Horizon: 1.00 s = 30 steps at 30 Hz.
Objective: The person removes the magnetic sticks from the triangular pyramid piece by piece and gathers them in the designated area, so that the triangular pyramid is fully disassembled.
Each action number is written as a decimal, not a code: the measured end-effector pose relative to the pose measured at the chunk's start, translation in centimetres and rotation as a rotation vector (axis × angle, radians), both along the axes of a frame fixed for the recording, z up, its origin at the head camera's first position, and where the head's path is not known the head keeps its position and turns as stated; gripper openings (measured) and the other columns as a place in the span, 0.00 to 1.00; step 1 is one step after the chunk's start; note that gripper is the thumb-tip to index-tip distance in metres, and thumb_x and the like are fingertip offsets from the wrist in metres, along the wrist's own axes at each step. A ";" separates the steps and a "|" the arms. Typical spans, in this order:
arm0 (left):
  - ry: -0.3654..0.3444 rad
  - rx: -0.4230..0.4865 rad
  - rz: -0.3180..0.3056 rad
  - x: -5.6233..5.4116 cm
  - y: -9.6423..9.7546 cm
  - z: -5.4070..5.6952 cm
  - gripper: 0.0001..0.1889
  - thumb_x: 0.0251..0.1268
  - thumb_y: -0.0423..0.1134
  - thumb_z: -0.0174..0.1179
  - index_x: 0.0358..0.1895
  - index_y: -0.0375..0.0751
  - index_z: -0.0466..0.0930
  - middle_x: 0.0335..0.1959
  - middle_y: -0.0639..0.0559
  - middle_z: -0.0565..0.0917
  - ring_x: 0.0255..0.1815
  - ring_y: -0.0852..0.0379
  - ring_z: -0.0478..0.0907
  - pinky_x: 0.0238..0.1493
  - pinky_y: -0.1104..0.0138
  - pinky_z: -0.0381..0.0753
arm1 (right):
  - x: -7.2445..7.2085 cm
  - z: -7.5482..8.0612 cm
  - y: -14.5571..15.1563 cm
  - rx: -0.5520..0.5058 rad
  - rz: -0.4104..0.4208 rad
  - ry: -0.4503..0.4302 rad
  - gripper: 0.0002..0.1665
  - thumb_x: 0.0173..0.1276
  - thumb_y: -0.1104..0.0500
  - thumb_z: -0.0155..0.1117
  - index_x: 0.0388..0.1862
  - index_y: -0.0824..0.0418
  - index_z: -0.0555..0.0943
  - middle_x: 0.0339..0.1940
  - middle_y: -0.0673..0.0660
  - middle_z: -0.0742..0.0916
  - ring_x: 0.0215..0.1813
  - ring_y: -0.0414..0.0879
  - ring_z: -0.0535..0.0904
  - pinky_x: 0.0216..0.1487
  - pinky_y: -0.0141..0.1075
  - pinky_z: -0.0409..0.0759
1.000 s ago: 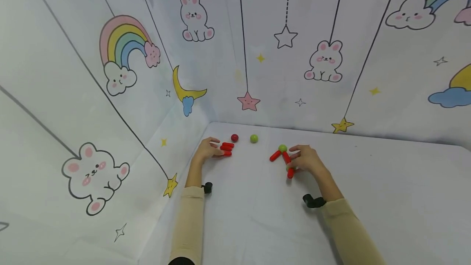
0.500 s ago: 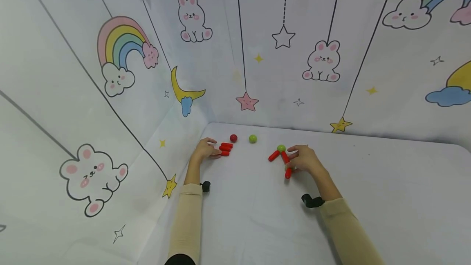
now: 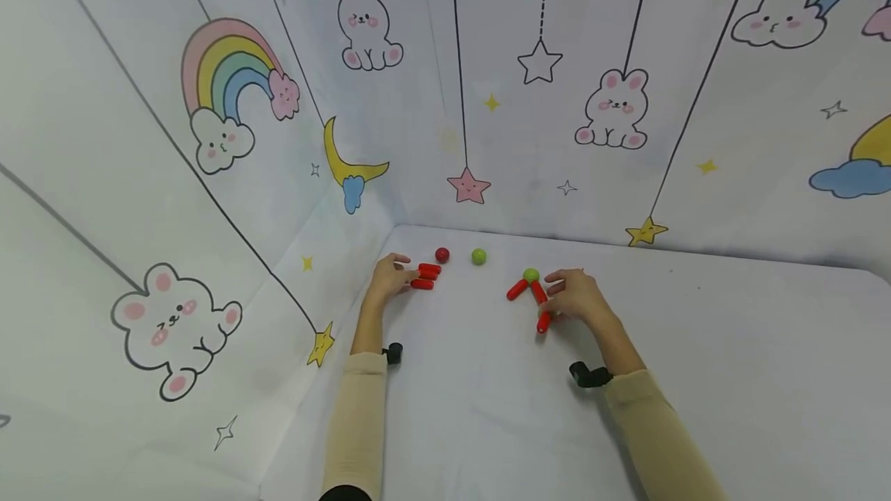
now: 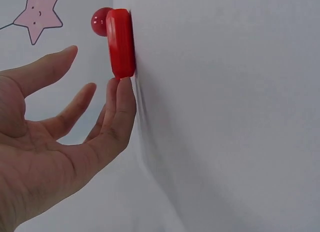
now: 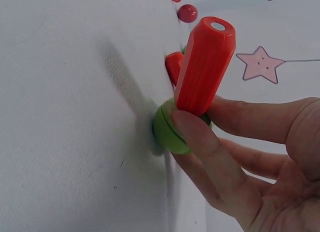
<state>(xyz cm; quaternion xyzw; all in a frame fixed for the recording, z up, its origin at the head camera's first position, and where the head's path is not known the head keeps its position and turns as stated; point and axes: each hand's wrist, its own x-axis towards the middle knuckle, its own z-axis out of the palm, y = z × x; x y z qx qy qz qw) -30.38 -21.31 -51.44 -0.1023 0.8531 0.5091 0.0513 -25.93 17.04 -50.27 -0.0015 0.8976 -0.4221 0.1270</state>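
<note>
My left hand (image 3: 391, 277) is beside several short red rods (image 3: 428, 273) lying together. In the left wrist view its fingertips touch the end of a red rod (image 4: 121, 47), the fingers loosely extended and the thumb apart. My right hand (image 3: 578, 300) pinches a green ball (image 5: 169, 132) and the base of a red rod (image 5: 207, 62) joined to it, between thumb and fingers. That rod has a pale round spot on its end. In the head view this ball is mostly hidden by the fingers. Another green ball (image 3: 531, 275) and two red rods (image 3: 517, 289) adjoin it.
A dark red ball (image 3: 442, 255) and a loose green ball (image 3: 479, 257) lie toward the back of the white table (image 3: 473, 408). White walls (image 3: 418, 122) printed with rabbits, stars and rainbows rise behind and at the left.
The nearest red rod by my left hand has shifted slightly left, and that hand's fingertips are now by the middle rod. My right hand and its piece have edged slightly left.
</note>
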 end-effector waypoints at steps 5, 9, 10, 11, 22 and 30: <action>0.029 -0.041 -0.001 0.2 0.6 0.2 0.24 0.72 0.39 0.67 0.67 0.37 0.75 0.65 0.35 0.74 0.56 0.41 0.78 0.58 0.55 0.85 | 0.0 0.0 0.1 -0.002 -0.003 0.008 0.36 0.60 0.64 0.80 0.67 0.69 0.78 0.58 0.70 0.86 0.51 0.60 0.85 0.41 0.41 0.89; 0.068 -0.059 -0.030 0.8 1.6 1.0 0.24 0.71 0.39 0.68 0.66 0.39 0.75 0.66 0.36 0.76 0.61 0.41 0.76 0.59 0.54 0.84 | 0.0 0.1 0.1 -0.002 -0.001 0.007 0.37 0.60 0.63 0.81 0.67 0.69 0.78 0.58 0.70 0.86 0.50 0.59 0.85 0.42 0.41 0.89; 0.080 -0.059 -0.040 1.0 1.9 1.3 0.24 0.71 0.39 0.68 0.66 0.39 0.76 0.66 0.36 0.76 0.61 0.41 0.75 0.59 0.54 0.84 | 0.0 0.1 0.1 -0.001 0.001 0.009 0.36 0.60 0.63 0.81 0.66 0.69 0.78 0.58 0.70 0.86 0.49 0.59 0.85 0.42 0.42 0.89; 0.094 -0.062 -0.055 1.3 2.3 1.6 0.24 0.71 0.39 0.68 0.66 0.39 0.76 0.66 0.36 0.76 0.61 0.41 0.76 0.58 0.54 0.84 | 0.0 0.1 0.1 -0.002 -0.002 0.006 0.36 0.60 0.63 0.81 0.66 0.69 0.78 0.57 0.70 0.86 0.49 0.58 0.85 0.42 0.42 0.89; 0.158 0.083 -0.266 2.3 6.4 3.3 0.27 0.69 0.39 0.71 0.66 0.33 0.76 0.63 0.36 0.78 0.54 0.42 0.82 0.51 0.59 0.87 | 0.0 -0.1 0.1 0.017 -0.005 0.020 0.34 0.59 0.61 0.82 0.64 0.68 0.80 0.55 0.68 0.87 0.51 0.59 0.85 0.42 0.41 0.88; 0.096 0.138 -0.378 3.3 10.2 3.8 0.28 0.66 0.38 0.73 0.67 0.36 0.75 0.62 0.41 0.78 0.53 0.47 0.84 0.51 0.59 0.88 | -0.1 -0.3 0.1 0.037 -0.005 0.016 0.40 0.60 0.61 0.81 0.69 0.68 0.76 0.57 0.68 0.87 0.53 0.60 0.84 0.44 0.42 0.88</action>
